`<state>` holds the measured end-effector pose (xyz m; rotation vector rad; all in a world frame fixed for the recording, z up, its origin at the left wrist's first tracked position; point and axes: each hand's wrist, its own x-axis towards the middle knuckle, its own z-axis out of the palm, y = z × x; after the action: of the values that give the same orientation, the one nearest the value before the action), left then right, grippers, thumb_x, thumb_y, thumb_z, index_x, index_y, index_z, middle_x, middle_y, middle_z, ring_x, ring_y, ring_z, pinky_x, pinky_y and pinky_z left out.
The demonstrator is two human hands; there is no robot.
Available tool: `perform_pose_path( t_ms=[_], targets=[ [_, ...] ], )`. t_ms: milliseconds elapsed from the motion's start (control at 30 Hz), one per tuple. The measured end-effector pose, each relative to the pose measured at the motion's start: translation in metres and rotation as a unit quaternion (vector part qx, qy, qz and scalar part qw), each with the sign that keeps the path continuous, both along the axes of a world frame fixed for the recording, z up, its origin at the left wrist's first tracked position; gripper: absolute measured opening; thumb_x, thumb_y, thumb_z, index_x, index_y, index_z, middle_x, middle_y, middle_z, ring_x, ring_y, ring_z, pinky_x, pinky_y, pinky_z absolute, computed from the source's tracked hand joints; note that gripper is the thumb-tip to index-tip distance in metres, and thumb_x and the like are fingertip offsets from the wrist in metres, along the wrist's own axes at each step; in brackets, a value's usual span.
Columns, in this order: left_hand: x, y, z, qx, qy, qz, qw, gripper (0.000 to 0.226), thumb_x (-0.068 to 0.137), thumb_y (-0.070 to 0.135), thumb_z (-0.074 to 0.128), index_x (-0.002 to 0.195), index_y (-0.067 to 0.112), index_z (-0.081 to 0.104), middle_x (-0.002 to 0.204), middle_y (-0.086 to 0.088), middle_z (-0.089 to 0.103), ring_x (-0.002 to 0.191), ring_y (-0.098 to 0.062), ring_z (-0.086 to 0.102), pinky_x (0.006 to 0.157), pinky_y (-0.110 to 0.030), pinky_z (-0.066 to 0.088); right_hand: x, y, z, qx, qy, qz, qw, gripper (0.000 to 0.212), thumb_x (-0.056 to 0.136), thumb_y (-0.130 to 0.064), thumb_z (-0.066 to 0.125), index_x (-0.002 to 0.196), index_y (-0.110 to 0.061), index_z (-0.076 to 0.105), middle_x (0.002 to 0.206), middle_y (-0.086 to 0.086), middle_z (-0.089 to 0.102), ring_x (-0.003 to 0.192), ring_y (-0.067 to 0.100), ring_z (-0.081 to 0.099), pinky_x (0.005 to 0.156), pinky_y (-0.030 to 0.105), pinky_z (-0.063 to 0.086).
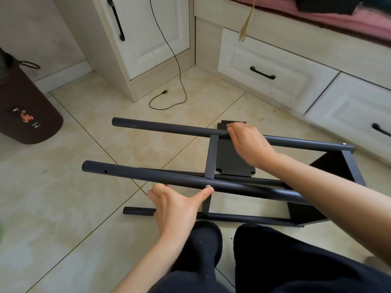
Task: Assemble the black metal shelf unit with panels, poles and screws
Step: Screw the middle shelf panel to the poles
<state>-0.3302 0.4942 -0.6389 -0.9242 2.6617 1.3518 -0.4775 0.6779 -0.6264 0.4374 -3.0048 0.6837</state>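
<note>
The black metal shelf unit lies on its side on the tiled floor, its poles pointing left. My right hand rests on the far upper pole, fingers curled over it beside a middle panel seen edge-on. My left hand holds the near upper pole from below, fingers wrapped behind it. Its thumb presses a silver screw where the panel meets the pole. A lower pole lies on the floor. A loose black panel lies flat under the frame.
White cabinets with black handles stand at the back and right. A black cable trails on the floor. A dark brown bin stands at the left. My knees in dark trousers are just below the frame.
</note>
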Motion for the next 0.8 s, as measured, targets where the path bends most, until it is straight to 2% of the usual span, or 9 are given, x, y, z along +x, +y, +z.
perform_pose_path(
  t_ms=[100, 167, 233, 300, 367, 433, 500, 667, 800],
  targets=[
    [0.002, -0.003, 0.002, -0.153, 0.119, -0.026, 0.981, 0.092, 0.046, 0.056, 0.093, 0.099, 0.017, 0.028, 0.106, -0.002, 0.032, 0.102, -0.032, 0.04, 0.079, -0.038, 0.03, 0.013, -0.002, -0.003, 0.013, 0.028, 0.028, 0.999, 0.037, 0.107, -0.031, 0.033, 0.115, -0.005, 0.06, 0.112, 0.012, 0.065, 0.101, 0.029, 0.059, 0.087, 0.04, 0.047],
    [-0.002, -0.008, 0.004, -0.23, 0.201, -0.074, 0.949, 0.09, 0.046, 0.055, 0.09, 0.106, 0.014, 0.036, 0.109, -0.009, 0.037, 0.102, -0.033, 0.04, 0.078, -0.043, 0.032, 0.011, -0.002, -0.002, 0.002, 0.02, 0.02, 1.0, 0.038, 0.107, -0.032, 0.032, 0.111, -0.006, 0.06, 0.105, 0.011, 0.066, 0.095, 0.03, 0.06, 0.083, 0.042, 0.049],
    [-0.014, -0.02, 0.007, -0.273, 0.242, -0.159, 0.917, 0.09, 0.051, 0.06, 0.084, 0.117, 0.014, 0.045, 0.12, -0.009, 0.038, 0.113, -0.033, 0.039, 0.089, -0.049, 0.037, 0.005, 0.0, 0.002, -0.021, -0.004, 0.007, 1.0, 0.04, 0.107, -0.033, 0.031, 0.095, -0.007, 0.058, 0.085, 0.008, 0.063, 0.08, 0.03, 0.057, 0.072, 0.043, 0.045],
    [-0.034, -0.035, 0.012, -0.28, 0.237, -0.28, 0.887, 0.093, 0.055, 0.063, 0.084, 0.129, 0.02, 0.049, 0.137, -0.005, 0.036, 0.136, -0.032, 0.031, 0.109, -0.052, 0.034, 0.001, 0.002, 0.005, -0.038, -0.022, 0.004, 0.999, 0.041, 0.107, -0.033, 0.031, 0.084, -0.006, 0.052, 0.073, 0.007, 0.056, 0.07, 0.029, 0.052, 0.065, 0.043, 0.04],
    [-0.059, -0.048, 0.021, -0.282, 0.196, -0.417, 0.841, 0.104, 0.059, 0.07, 0.079, 0.145, 0.027, 0.04, 0.158, 0.002, 0.026, 0.153, -0.026, 0.008, 0.122, -0.053, 0.021, -0.002, 0.002, 0.007, -0.042, -0.031, 0.005, 0.999, 0.041, 0.107, -0.033, 0.031, 0.086, -0.005, 0.053, 0.073, 0.009, 0.056, 0.07, 0.03, 0.052, 0.067, 0.043, 0.041],
    [-0.084, -0.053, 0.031, -0.295, 0.147, -0.534, 0.779, 0.116, 0.061, 0.082, 0.066, 0.156, 0.034, 0.021, 0.167, 0.013, 0.003, 0.154, -0.016, -0.017, 0.126, -0.049, 0.003, -0.006, 0.003, 0.009, -0.042, -0.035, 0.0, 0.999, 0.042, 0.107, -0.032, 0.031, 0.092, -0.002, 0.057, 0.078, 0.013, 0.06, 0.075, 0.033, 0.054, 0.071, 0.045, 0.044],
    [-0.107, -0.052, 0.036, -0.323, 0.124, -0.613, 0.71, 0.117, 0.064, 0.091, 0.052, 0.159, 0.037, 0.01, 0.167, 0.018, -0.008, 0.15, -0.012, -0.029, 0.123, -0.042, -0.011, -0.012, 0.003, 0.01, -0.046, -0.036, -0.004, 0.998, 0.042, 0.107, -0.03, 0.032, 0.094, 0.0, 0.058, 0.082, 0.017, 0.062, 0.08, 0.037, 0.055, 0.076, 0.048, 0.045],
    [-0.135, -0.042, 0.037, -0.37, 0.139, -0.702, 0.593, 0.106, 0.072, 0.093, 0.04, 0.154, 0.026, 0.035, 0.166, 0.009, 0.018, 0.152, -0.011, -0.02, 0.123, -0.041, -0.015, -0.026, -0.001, 0.012, -0.042, -0.03, 0.004, 0.999, 0.046, 0.106, -0.033, 0.031, 0.086, -0.001, 0.056, 0.08, 0.016, 0.064, 0.074, 0.036, 0.055, 0.073, 0.046, 0.045],
    [-0.142, -0.039, 0.031, -0.334, 0.143, -0.732, 0.577, 0.093, 0.076, 0.089, 0.044, 0.137, 0.019, 0.046, 0.154, 0.004, 0.038, 0.155, -0.014, -0.003, 0.124, -0.042, -0.013, -0.032, -0.008, 0.002, 0.011, -0.031, 0.008, 0.999, 0.04, 0.106, -0.036, 0.028, 0.078, -0.011, 0.043, 0.067, 0.009, 0.054, 0.063, 0.037, 0.048, 0.06, 0.042, 0.038]
  ],
)
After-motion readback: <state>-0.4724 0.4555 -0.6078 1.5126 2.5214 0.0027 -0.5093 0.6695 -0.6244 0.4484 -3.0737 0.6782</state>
